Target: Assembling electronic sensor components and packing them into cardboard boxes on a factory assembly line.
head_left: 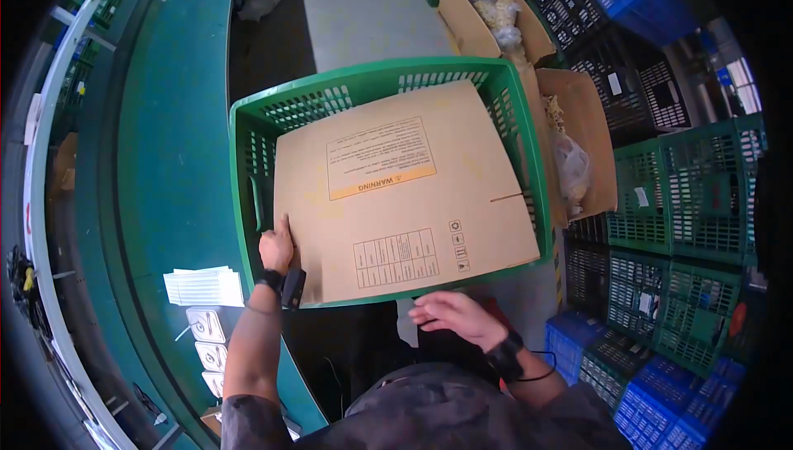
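Observation:
A flattened cardboard box [396, 235], brown and printed with a warning panel, lies tilted across a green plastic crate [246, 235] with slotted walls. It covers most of the crate's inside, so what lies beneath is hidden. My left hand [277, 248] is closed on the cardboard's left edge near the front corner, with the thumb showing and the other fingers partly hidden. Just short of the crate's front rim is my right hand [454, 316], its fingers apart and nothing in them.
Along the left runs a green workbench [178, 120] with paper sheets [203, 286] and several white packs [206, 326]. Open cartons [591, 144] of bagged parts stand right of the crate. Stacked green crates [677, 194] and blue crates [661, 405] line the right side.

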The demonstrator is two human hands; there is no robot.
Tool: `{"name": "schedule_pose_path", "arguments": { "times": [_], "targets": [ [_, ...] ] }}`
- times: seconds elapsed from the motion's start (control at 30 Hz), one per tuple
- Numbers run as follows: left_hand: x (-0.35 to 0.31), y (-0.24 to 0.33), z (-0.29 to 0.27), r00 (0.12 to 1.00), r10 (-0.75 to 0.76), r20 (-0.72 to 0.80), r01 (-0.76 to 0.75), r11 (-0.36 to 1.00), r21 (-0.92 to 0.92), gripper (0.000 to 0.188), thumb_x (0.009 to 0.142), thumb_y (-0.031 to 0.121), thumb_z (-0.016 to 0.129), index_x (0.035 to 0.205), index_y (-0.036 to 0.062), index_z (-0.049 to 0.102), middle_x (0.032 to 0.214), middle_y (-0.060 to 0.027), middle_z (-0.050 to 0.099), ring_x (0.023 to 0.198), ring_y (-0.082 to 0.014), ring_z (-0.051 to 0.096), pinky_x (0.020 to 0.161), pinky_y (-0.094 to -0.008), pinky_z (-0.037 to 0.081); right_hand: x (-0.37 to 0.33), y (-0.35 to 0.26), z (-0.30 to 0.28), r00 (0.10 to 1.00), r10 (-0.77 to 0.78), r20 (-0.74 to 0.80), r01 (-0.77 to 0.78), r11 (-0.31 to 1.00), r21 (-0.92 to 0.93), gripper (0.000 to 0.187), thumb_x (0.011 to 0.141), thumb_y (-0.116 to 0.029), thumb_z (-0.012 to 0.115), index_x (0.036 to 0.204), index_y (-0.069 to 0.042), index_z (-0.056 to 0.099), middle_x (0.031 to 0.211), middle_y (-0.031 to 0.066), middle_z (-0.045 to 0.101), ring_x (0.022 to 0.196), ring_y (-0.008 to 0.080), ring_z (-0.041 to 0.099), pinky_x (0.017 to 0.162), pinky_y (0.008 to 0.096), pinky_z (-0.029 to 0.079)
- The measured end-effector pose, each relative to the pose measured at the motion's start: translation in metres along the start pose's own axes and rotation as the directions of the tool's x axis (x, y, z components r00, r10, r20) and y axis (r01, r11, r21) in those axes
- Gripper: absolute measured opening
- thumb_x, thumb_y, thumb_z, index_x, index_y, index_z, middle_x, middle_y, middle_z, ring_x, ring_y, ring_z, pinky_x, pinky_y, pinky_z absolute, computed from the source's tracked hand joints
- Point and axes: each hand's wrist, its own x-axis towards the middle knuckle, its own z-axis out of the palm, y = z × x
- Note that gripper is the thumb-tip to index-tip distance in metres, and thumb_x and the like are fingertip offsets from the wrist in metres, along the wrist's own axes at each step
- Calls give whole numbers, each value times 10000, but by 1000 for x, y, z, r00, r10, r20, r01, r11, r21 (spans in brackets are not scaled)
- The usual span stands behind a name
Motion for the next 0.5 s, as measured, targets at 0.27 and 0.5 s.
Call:
{"name": "schedule_pose_path", "arguments": {
  "times": [0.27,0.5],
  "targets": [
    [59,7,84,984,-77,161,60,993,104,850,930,696,467,977,-120,696,1052,-359,662,1066,-471,644,916,-514,510,-36,-30,-12,975,-171,-144,144,973,-181,295,1045,-103,505,1299,40,549,1234,190,661,1151,263,654,978,380,539],
    [73,-52,186,965,-247,91,247,969,15,974,831,792,523,1047,-149,651,1092,-373,649,1103,-455,638,961,-489,493,-8,-74,-45,925,-229,-303,123,935,-332,278,991,-45,527,1249,45,581,1204,190,675,1104,256,668,977,384,537]
  ]
}}
